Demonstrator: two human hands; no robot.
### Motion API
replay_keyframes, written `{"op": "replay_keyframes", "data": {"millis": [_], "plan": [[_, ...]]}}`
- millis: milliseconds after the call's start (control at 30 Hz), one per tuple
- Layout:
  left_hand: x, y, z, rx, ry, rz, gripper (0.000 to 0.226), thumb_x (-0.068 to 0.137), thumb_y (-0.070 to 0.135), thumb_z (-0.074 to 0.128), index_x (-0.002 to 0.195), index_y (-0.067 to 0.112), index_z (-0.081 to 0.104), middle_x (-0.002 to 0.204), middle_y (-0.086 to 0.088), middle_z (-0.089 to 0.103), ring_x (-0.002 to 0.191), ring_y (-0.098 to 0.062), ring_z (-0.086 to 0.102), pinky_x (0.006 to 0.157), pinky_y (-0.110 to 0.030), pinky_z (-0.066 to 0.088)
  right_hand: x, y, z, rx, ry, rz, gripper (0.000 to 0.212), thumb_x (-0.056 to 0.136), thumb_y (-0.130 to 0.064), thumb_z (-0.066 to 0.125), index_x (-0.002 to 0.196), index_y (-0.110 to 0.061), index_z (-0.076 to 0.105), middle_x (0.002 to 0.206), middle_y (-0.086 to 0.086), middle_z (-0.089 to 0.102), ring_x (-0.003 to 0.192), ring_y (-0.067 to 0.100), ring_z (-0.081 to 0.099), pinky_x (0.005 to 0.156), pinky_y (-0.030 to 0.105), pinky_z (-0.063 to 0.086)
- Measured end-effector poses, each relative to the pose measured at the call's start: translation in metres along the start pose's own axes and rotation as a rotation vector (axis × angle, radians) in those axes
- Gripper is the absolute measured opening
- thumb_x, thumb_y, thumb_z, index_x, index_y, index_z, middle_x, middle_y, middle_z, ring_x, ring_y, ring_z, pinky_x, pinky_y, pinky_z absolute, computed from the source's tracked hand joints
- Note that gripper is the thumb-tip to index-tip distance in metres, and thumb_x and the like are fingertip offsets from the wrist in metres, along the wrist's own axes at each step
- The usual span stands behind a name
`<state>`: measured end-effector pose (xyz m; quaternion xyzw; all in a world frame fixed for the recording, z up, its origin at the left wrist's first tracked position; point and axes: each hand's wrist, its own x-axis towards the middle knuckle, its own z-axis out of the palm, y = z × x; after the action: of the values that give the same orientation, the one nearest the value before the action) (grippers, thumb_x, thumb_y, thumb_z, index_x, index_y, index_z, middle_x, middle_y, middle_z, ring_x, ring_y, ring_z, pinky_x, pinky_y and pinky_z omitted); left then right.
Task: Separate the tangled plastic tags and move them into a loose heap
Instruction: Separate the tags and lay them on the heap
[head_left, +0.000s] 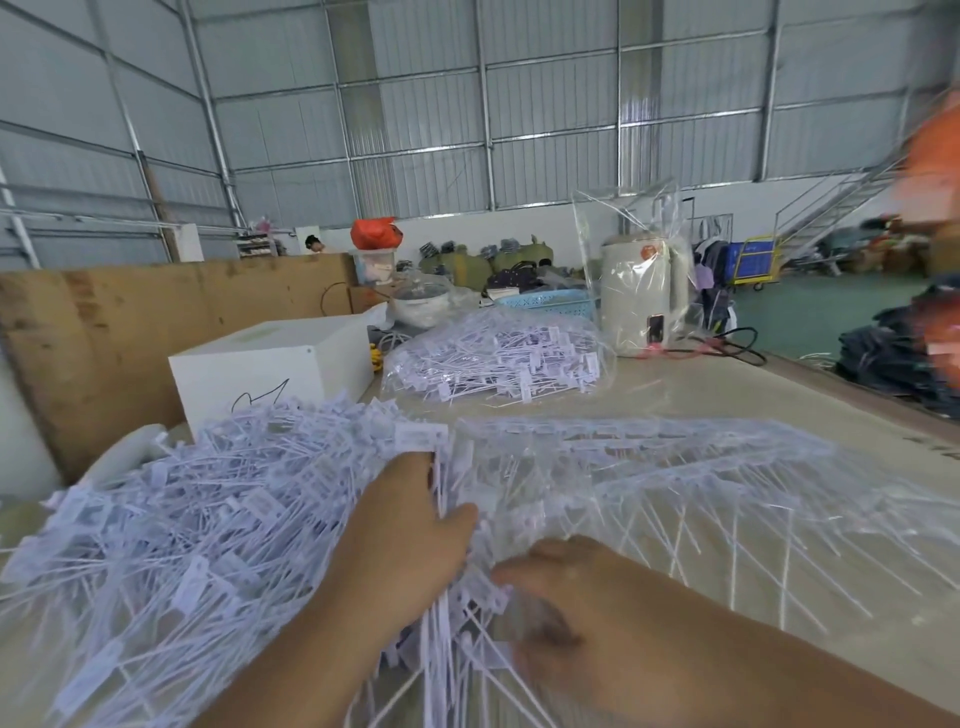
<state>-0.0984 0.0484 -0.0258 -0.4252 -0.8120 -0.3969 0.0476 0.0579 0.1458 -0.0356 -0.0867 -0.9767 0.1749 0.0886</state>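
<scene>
My left hand (400, 525) pinches strands at the edge of the loose heap of plastic tags (208, 499) on the table (727, 400), thumb closed against them. My right hand (561, 597), blurred, curls its grip round a tangled bundle of tags (701, 499) fanning out to the right. Behind them lies a bag of tags (498, 353), beside a white box (270, 358).
</scene>
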Motion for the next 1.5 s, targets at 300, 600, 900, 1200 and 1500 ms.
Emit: {"op": "replay_keyframes", "data": {"millis": [300, 600, 900, 1200, 1500], "plan": [[-0.004, 0.003, 0.014, 0.343, 0.014, 0.161, 0.084, 0.082, 0.072, 0.039, 0.149, 0.035, 0.005, 0.145, 0.016, 0.009, 0.133, -0.014, 0.021, 0.107, -0.034, 0.033, -0.004, 0.006, -0.011, -0.038, -0.048, 0.132, 0.025, 0.091, -0.043, 0.053, 0.098, -0.022, 0.065, 0.093, -0.005, 0.062, 0.086, 0.014, 0.062, 0.078, 0.035, 0.053], [-0.01, -0.004, 0.027, 0.629, -0.34, 0.246, 0.063, 0.091, 0.053, 0.039, 0.149, 0.043, 0.015, 0.163, 0.008, -0.01, 0.149, -0.022, -0.011, 0.118, -0.047, -0.003, 0.0, 0.008, -0.008, -0.065, 0.045, 0.07, 0.015, 0.09, -0.032, 0.055, 0.101, -0.028, 0.063, 0.075, -0.012, 0.049, 0.074, 0.006, 0.054, 0.065, 0.021, 0.042], [0.014, -0.022, 0.036, 0.647, -0.155, 0.203, 0.068, 0.097, 0.037, 0.045, 0.152, 0.039, 0.004, 0.16, 0.005, -0.023, 0.148, -0.028, -0.014, 0.119, -0.047, -0.003, -0.003, -0.006, 0.0, 0.06, 0.075, -0.106, 0.019, 0.09, -0.022, 0.054, 0.102, -0.033, 0.064, 0.058, -0.02, 0.044, 0.057, -0.007, 0.044, 0.059, 0.012, 0.031], [0.019, -0.024, 0.034, 0.658, -0.054, 0.282, 0.036, 0.097, 0.041, 0.042, 0.129, 0.033, 0.058, 0.162, 0.002, 0.009, 0.148, -0.023, -0.005, 0.118, -0.044, -0.005, -0.001, -0.012, -0.001, 0.178, 0.2, -0.177, 0.014, 0.091, -0.02, 0.059, 0.095, -0.027, 0.071, 0.066, -0.025, 0.049, 0.065, -0.008, 0.05, 0.063, 0.008, 0.034], [0.037, -0.022, 0.032, 0.902, -0.043, 0.392, 0.029, 0.091, 0.026, 0.059, 0.119, 0.022, 0.063, 0.157, -0.013, 0.023, 0.146, -0.032, 0.013, 0.117, -0.046, 0.005, 0.0, -0.012, 0.001, 0.339, 0.475, -0.052, 0.021, 0.085, -0.013, 0.066, 0.085, -0.034, 0.065, 0.064, -0.022, 0.056, 0.059, 0.002, 0.054, 0.056, 0.011, 0.038]]}}
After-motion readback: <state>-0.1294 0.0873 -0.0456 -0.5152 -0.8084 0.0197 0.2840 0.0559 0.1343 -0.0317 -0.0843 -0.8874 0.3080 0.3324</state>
